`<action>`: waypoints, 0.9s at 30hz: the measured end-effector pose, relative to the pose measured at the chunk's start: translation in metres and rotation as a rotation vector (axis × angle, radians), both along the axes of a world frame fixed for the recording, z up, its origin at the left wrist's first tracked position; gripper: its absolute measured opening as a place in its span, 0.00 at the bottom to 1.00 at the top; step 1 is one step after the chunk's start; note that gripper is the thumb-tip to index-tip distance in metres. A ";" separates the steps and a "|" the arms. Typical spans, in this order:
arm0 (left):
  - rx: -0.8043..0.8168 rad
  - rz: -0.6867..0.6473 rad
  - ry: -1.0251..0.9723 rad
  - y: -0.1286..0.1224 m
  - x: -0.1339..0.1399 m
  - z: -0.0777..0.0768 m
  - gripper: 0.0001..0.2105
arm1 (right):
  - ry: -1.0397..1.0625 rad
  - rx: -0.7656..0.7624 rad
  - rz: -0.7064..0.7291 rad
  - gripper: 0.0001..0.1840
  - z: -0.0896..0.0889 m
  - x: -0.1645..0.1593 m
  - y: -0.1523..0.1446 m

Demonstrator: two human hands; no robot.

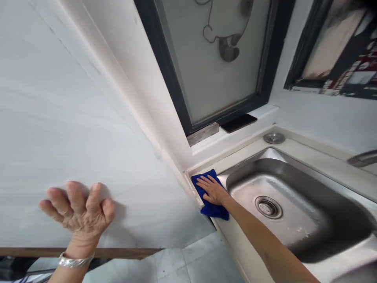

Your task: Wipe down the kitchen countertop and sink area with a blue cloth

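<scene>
My right hand (212, 190) lies flat with fingers spread on a blue cloth (216, 211), pressing it against the counter corner just left of the sink. One side of the cloth droops over the counter's front edge. At the left, my left hand (81, 210) has its fingers spread and slightly bent at the white wall panel (88, 129), with nothing in it; a silver bracelet (76, 261) circles that wrist. Next to my right forearm is the steel sink (294, 212), its basin wet, with a round drain strainer (268, 207) at the bottom.
A dark phone (239, 123) and a short wooden block (203, 134) rest on the window sill. A metal drain cover (274, 137) sits behind the sink. The faucet (363, 158) reaches in from the right. Below lies a tiled floor (176, 265).
</scene>
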State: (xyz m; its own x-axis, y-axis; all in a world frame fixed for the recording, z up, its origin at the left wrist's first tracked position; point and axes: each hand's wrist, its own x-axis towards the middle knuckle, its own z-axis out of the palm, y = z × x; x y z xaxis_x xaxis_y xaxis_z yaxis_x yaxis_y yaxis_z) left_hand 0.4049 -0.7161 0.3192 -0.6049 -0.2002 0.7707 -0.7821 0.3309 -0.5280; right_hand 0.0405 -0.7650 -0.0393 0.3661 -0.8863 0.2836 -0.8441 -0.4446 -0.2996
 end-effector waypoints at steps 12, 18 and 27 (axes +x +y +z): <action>-0.012 -0.003 0.017 -0.001 0.000 -0.007 0.33 | 0.045 -0.062 -0.227 0.32 -0.015 0.004 0.024; 0.260 0.022 0.235 -0.009 0.007 -0.026 0.25 | 0.149 -0.120 -0.303 0.32 -0.030 -0.001 0.131; 0.383 -0.108 0.237 0.000 -0.007 -0.008 0.28 | 0.121 -0.149 -0.458 0.36 -0.050 0.039 0.277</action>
